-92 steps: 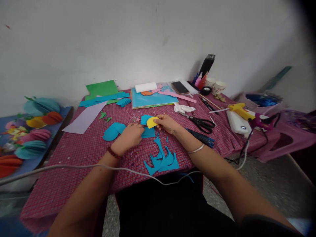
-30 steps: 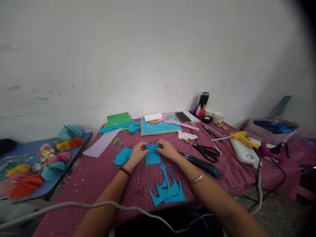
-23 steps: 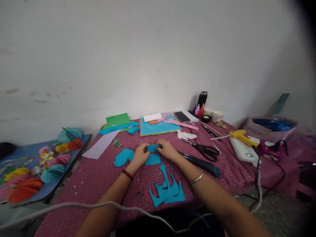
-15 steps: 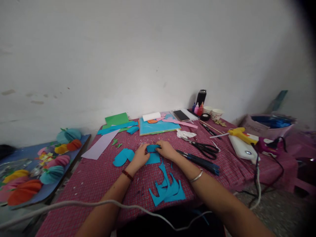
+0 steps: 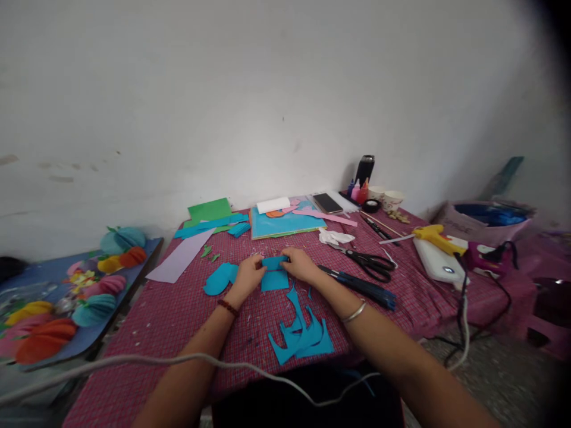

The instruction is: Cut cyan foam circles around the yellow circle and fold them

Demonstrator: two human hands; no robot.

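Note:
Between my two hands is a small blue paper piece (image 5: 273, 262), held up over the table. My left hand (image 5: 250, 274) pinches its left end and my right hand (image 5: 300, 265) pinches its right end. Just below it, another blue paper piece (image 5: 275, 281) lies flat on the checked cloth. Rounded blue paper cut-outs (image 5: 219, 279) rest left of my left hand. Curved blue paper scraps (image 5: 302, 339) are heaped nearer to me, between my forearms.
Black scissors (image 5: 368, 263) and a dark blue bundle (image 5: 361, 288) lie right of my hands. A yellow glue gun (image 5: 439, 239) rests on a white box (image 5: 435, 261). A white cable (image 5: 200, 356) crosses in front. Paper pumpkins (image 5: 47, 339) fill the blue board at left.
The blue piece between my hands has tilted, and more of the flat blue paper below it shows. My left hand has shifted slightly left. The camera view has moved a little.

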